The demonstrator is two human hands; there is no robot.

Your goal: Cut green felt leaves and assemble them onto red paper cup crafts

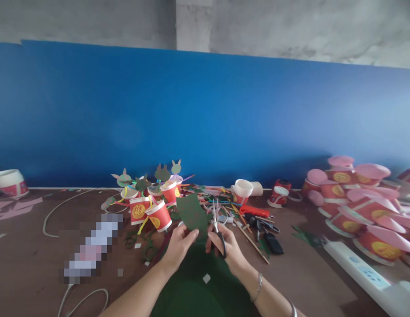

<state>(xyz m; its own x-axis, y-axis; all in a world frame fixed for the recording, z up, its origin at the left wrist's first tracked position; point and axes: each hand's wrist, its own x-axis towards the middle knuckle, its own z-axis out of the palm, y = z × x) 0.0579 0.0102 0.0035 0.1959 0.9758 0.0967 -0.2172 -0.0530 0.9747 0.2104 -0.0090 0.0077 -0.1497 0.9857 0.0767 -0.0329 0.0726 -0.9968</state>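
My left hand [179,246] pinches the lower edge of a dark green paper piece [192,213] and holds it upright above the brown table [33,259]. My right hand [227,248] grips black-handled scissors [216,224], blades pointing up beside the paper's right edge. A larger dark green sheet [194,290] lies under my wrists, with a small white scrap on it. Just behind the paper stand several red paper cups [158,215] with green bunny-shaped cutouts on coloured sticks.
Coloured sticks, a red cutter [254,210] and dark tools [272,240] litter the table's middle. Red cups with pink paper lids [366,198] pile at the right, by a white power strip [363,270]. A white cable [59,209] loops at the left, near a cup [9,181]. A blue wall stands behind.
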